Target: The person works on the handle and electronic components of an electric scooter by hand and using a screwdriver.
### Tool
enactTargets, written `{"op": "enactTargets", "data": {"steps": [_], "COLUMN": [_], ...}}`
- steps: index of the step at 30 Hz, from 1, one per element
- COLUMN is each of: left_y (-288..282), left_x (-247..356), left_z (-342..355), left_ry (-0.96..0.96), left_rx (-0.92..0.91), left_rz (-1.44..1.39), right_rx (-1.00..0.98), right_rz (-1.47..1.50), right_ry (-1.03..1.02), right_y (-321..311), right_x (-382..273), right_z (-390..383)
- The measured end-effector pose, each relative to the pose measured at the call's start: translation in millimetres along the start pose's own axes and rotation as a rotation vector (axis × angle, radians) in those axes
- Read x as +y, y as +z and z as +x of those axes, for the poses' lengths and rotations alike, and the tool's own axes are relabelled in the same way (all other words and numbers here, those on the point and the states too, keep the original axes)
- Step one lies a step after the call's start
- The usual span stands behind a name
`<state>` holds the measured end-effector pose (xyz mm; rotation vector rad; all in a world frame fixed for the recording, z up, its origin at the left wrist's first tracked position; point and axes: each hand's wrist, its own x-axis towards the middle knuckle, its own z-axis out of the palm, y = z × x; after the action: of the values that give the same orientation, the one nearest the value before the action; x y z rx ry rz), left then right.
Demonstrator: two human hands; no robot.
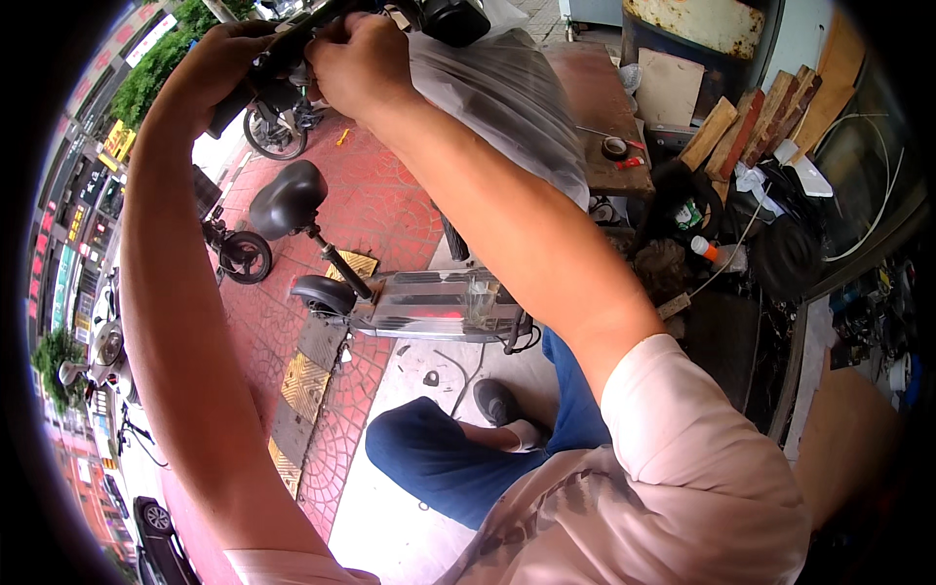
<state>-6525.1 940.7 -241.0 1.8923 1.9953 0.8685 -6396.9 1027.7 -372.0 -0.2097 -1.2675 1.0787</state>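
Both arms reach up to the top of the view, where a dark, bar-like part [292,44] slants between the hands; its kind is not clear. My left hand [216,60] has its fingers curled over the far side of this part. My right hand [366,66] is closed against its near side, fingertips bent in, and whatever they pinch is hidden. Below the arms stands an electric scooter with a long deck [439,304], a black saddle [290,199] on a post and a small rear wheel [324,293].
Clear plastic sheeting [497,97] drapes beside a brown table [595,88] bearing a roll of black tape [615,148]. Wood offcuts [751,127] and clutter fill the right side. Red paving [380,185], a yellow-black ramp strip [312,375] and parked two-wheelers [244,255] lie left.
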Motion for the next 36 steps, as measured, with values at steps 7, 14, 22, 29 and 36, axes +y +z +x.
{"op": "enactTargets", "data": {"steps": [7,14,22,29,36], "left_y": [4,6,20,-8,4], "left_x": [3,9,29,24,12], "left_z": [-2,-12,-13,-31,-68], "left_ry": [-0.039,-0.096,-0.110,-0.152,-0.070], "left_rx": [0.066,0.059,0.162,0.367,0.423], "left_rz": [0.033,-0.015,0.099,-0.224,-0.649], "right_rx": [0.202,0.132,0.137,-0.160,-0.181], "right_rz": [0.104,0.032,-1.320,-1.515,-1.569], "right_ry": [-0.031,-0.234,0.421,0.582,0.436], "right_y": [3,-129,-423,-447,-447], "right_x": [-2,-46,121,181,181], "right_z": [-5,-35,-82,-101,-87]}}
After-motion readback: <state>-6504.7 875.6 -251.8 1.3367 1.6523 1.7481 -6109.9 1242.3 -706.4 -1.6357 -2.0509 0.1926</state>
